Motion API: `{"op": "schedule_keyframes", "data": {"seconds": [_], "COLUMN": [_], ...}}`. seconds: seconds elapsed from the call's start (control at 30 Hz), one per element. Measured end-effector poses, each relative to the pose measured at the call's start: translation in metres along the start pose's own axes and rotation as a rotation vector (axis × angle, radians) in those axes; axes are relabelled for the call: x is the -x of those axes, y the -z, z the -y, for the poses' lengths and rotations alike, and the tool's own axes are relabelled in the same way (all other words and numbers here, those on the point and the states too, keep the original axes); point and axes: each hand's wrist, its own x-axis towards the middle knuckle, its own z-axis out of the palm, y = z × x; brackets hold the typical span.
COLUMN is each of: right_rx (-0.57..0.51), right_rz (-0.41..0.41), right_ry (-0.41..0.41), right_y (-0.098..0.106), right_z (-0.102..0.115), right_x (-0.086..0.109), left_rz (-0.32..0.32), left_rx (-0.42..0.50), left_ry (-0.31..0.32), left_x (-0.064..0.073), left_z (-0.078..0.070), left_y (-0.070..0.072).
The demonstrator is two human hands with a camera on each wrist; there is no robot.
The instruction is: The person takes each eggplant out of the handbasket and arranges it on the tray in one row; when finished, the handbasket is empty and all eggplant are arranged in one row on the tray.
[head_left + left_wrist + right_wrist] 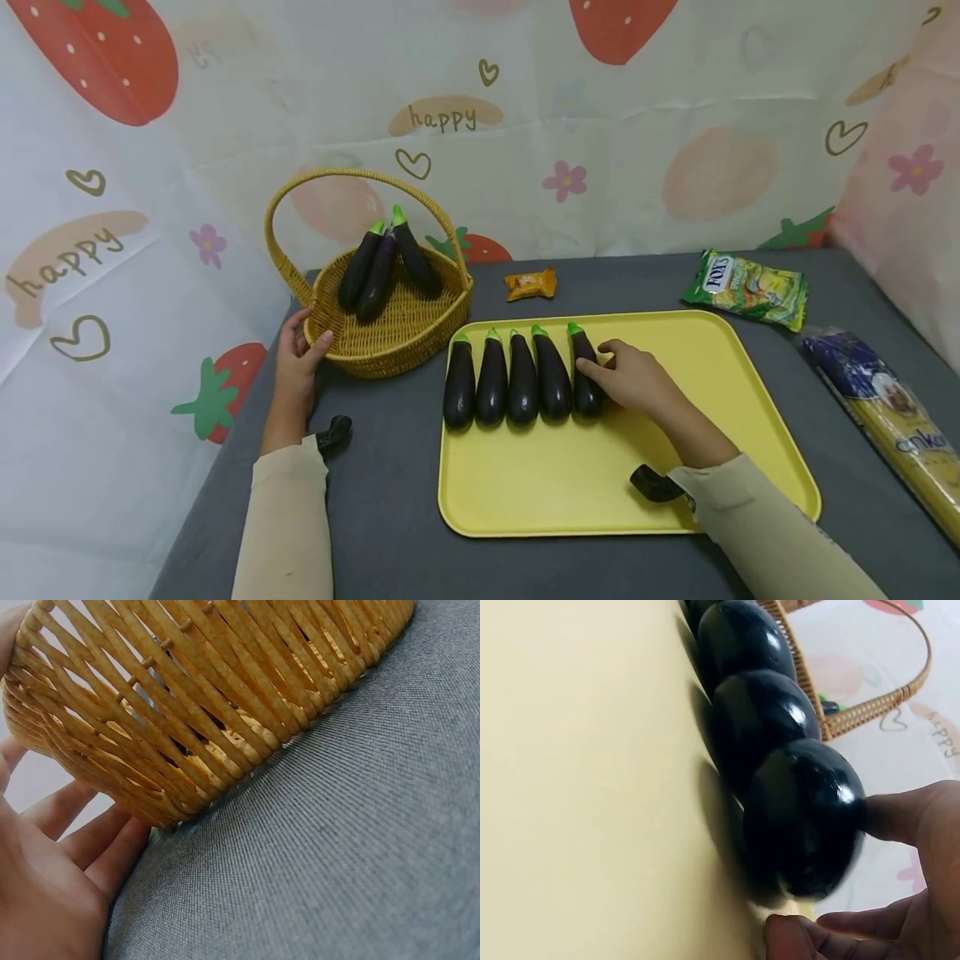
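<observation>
Several dark eggplants (522,382) with green stem ends lie side by side on a yellow tray (555,492). My right hand (633,377) holds the rightmost eggplant (587,387), its thumb on one side and fingers around the other, as the right wrist view shows. That eggplant (806,817) is at the near end of the row there. My left hand (297,358) grips the left side of a wicker basket (390,358), thumb by the rim and fingers (112,847) against the outer weave. Three eggplants (377,279) lean inside the basket.
A small orange packet (531,284) lies behind the tray. A green Fox's candy bag (748,289) sits at the back right, and a long yellow and blue package (888,417) runs along the right side. A printed curtain (615,108) hangs behind the grey table (390,500).
</observation>
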Motion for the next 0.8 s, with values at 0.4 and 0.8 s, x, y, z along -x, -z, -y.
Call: {"op": "schedule_keyframes", "data": {"seconds": [0.4, 0.8], "right_rx": [0.040, -0.020], "right_rz": [-0.097, 0.008], "right_ry": [0.136, 0.429], "right_y": [0.028, -0.021], "right_z": [0.051, 0.170], "right_x": [-0.012, -0.068], "left_rz": [-0.006, 0.002], "left_rx": [0.032, -0.026], "left_ry": [-0.030, -0.011], "left_x": [-0.008, 0.001], "left_z": [-0.001, 0.003], "left_y": [-0.001, 0.001]}}
